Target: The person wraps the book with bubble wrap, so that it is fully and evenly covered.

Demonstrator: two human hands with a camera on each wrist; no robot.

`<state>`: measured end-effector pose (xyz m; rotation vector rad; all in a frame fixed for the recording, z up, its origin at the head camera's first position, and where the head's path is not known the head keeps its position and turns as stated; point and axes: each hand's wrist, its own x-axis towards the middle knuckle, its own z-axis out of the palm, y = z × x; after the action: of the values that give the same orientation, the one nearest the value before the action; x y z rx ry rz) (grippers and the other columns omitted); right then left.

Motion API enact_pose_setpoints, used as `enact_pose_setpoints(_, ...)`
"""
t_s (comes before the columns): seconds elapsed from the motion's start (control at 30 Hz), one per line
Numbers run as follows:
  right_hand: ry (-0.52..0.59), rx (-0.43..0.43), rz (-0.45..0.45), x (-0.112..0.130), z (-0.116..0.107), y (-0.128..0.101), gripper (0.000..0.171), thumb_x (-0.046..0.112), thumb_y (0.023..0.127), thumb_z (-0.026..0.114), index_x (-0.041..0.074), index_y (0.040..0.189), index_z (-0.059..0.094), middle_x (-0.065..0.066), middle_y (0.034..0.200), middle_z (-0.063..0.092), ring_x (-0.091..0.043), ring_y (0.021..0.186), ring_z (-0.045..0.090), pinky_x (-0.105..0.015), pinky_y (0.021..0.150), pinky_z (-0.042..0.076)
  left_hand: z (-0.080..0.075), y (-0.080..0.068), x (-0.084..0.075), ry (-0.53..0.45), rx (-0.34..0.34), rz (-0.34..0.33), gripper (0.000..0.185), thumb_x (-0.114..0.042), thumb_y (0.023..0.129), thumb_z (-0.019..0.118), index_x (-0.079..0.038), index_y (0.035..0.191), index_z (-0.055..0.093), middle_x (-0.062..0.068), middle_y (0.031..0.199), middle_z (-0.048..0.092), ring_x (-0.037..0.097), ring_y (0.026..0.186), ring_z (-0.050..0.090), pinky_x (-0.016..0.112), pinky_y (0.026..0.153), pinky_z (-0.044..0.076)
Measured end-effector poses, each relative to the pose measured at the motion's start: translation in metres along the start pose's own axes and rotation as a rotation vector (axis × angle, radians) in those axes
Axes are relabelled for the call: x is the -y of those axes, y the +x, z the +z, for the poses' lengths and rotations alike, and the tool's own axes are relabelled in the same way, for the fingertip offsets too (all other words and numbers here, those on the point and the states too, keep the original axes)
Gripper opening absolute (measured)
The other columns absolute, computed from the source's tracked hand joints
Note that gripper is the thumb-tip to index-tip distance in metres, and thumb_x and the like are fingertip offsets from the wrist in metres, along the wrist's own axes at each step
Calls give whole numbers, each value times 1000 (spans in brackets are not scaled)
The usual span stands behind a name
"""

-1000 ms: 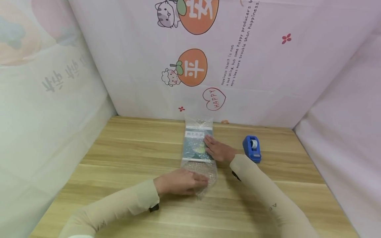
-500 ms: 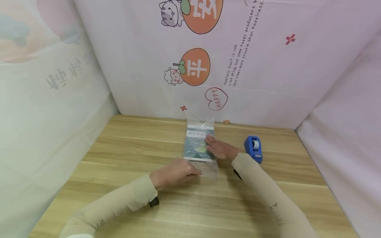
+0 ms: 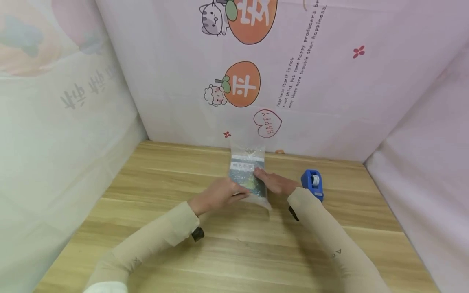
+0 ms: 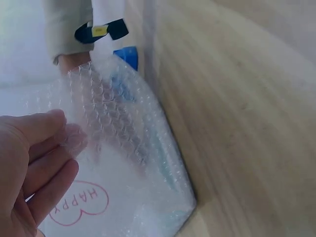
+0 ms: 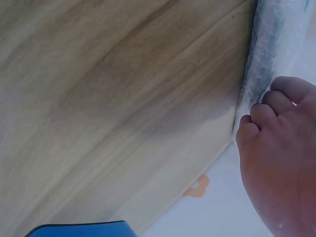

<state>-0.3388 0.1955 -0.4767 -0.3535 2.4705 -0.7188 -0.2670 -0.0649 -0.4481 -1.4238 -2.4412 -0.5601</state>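
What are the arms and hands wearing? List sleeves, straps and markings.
Both arms wear long, close-fitting beige sleeves to the wrist: left sleeve, right sleeve. The left hand and right hand are bare. A small black device sits under the left cuff, another under the right. Faint grey lettering marks the right sleeve.

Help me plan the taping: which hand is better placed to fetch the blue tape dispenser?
Probably the right hand: the tape dispenser sits just beside it, while the left hand holds the bubble wrap flap folded over.
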Motion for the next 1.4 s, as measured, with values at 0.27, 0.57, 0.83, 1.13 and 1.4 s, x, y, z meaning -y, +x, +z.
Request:
enact_pose_setpoints(0.27,0,24,-30,-4,-3,2,78,71,107,6,27,169,25,-11,178,17,-42,165,13,-68,132,10,1,18,23,-153,-2,-188,19,-20,103,70,-8,110,83,4,104,84,12,88,80,25,78,64)
enact_pose_setpoints(0.57,61,10,51,-8,-2,-3,99,82,100,4,14,170,21,-19,176,19,-47,162,18,-70,130,15,18,36,52,-220,-18,-339,21,-21,102,71,-7,114,83,5,110,83,15,99,79,33,87,65)
enact_pose_setpoints(0.83,67,-17,52,-6,-7,-2,105,88,96,8,15,170,19,-18,177,16,-46,163,16,-69,131,14,29,43,68,-251,-7,-423,20,-17,102,71,-6,114,83,6,113,82,17,101,79,36,90,65)
enact_pose_setpoints(1.13,-16,13,-26,-3,-9,2,95,85,99,19,22,171,17,-8,178,15,-39,165,14,-65,133,13,39,44,78,-260,-4,-471,20,-18,102,71,-6,114,82,7,114,82,18,101,78,35,92,64)
enact_pose_setpoints(1.4,-149,-10,-111,-5,-7,2,95,73,102,47,19,171,13,-12,178,15,-41,163,21,-63,132,23,49,47,83,-227,35,-491,18,-18,101,72,-9,113,83,6,113,82,17,99,78,36,94,64)
